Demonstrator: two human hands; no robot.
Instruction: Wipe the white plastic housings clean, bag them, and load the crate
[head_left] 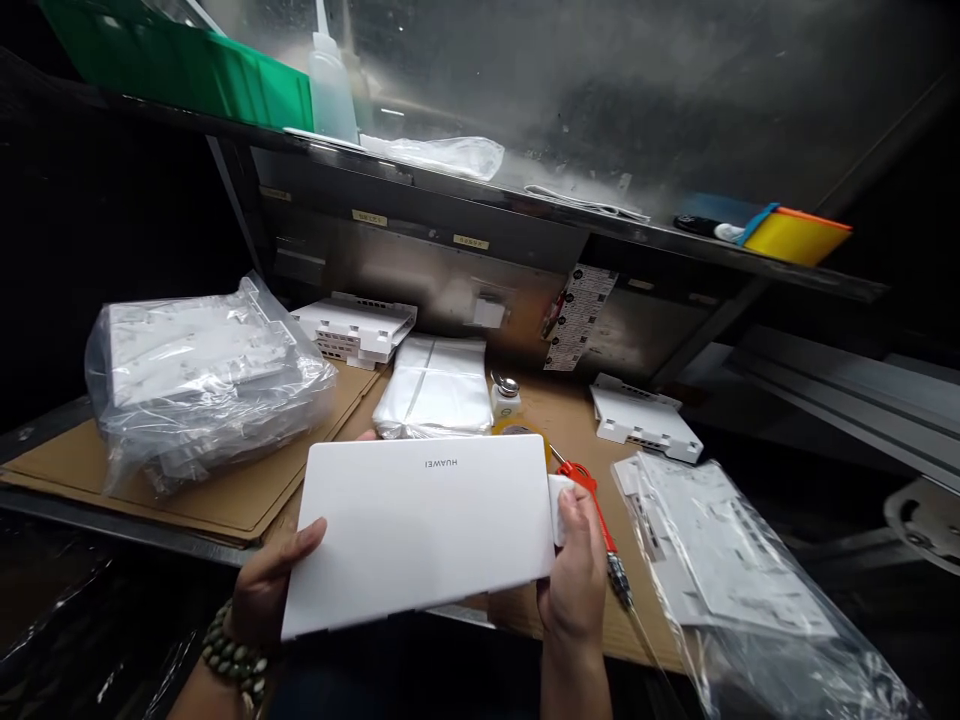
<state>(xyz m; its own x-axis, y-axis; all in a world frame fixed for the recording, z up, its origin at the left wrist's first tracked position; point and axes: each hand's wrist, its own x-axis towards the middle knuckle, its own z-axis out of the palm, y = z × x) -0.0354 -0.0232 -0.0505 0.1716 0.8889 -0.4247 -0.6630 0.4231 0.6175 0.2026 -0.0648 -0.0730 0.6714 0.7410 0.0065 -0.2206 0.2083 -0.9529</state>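
A white plastic cover panel (420, 540) with upside-down HUAWEI lettering is held tilted above the front edge of the bench. My left hand (270, 580) grips its left end, the thumb on top and most fingers hidden underneath. At the right end, my right hand (574, 560) pinches a small white pad (557, 508) against the panel's edge; whether it is folded cloth or paper I cannot tell. Just behind lie a red-handled electric screwdriver (589, 490), a yellow tape roll (517, 427) and a small pump bottle (505, 397).
Bagged white panels (202, 360) sit on cardboard (247, 500) at left; another bagged stack (735, 550) lies at right. Clear plastic bags (439, 385) and white housings (356, 325) (645, 415) stand behind. An overhead shelf (525, 205) carries a green bin (187, 70) and a squeeze bottle (332, 95).
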